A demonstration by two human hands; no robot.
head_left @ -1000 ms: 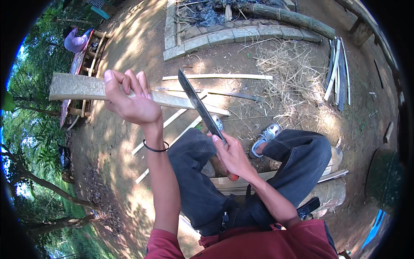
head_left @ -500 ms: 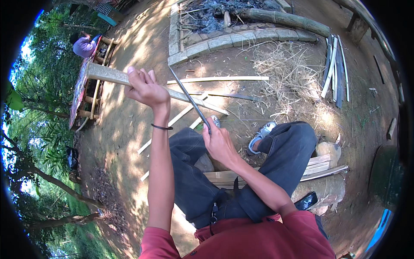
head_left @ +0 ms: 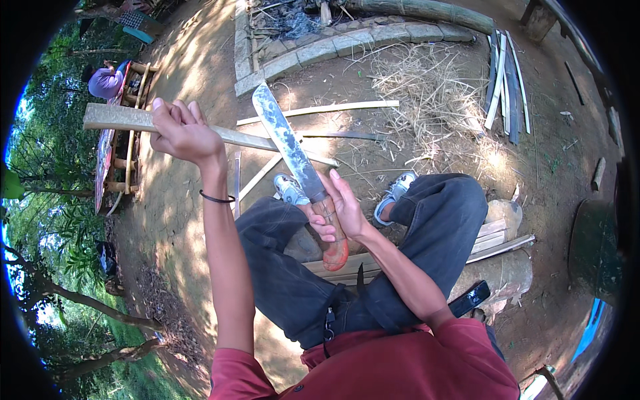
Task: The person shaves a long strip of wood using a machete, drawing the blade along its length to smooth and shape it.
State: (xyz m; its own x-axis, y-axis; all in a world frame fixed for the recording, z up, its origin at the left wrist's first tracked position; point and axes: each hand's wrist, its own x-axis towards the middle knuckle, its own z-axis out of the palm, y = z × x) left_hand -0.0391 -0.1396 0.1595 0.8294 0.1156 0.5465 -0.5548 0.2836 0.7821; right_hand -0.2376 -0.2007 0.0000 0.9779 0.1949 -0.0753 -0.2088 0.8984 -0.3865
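My left hand [head_left: 188, 133] is closed round a long flat bamboo strip [head_left: 247, 138], held out to the left with its wide end beyond my fist. The strip's narrow end passes behind the blade of a machete [head_left: 288, 141]. My right hand [head_left: 340, 208] grips the machete by its reddish-brown wooden handle, thumb raised along it. The broad, stained face of the blade shows, its tip pointing up and slightly left. Whether blade and strip touch, I cannot tell. Both are above the ground in front of my knees.
Bamboo strips [head_left: 320, 112] lie on the dirt ahead, beside a heap of shavings [head_left: 427, 93]. More strips [head_left: 507, 87] lie at the far right. A stone-edged fire pit [head_left: 353, 44] stands at the back. At the left, a person [head_left: 107, 83] is by a bamboo bench [head_left: 137, 127].
The machete has turned from edge-on to showing its flat face. My left hand and the bamboo strip sit further left in the picture, as the view has shifted.
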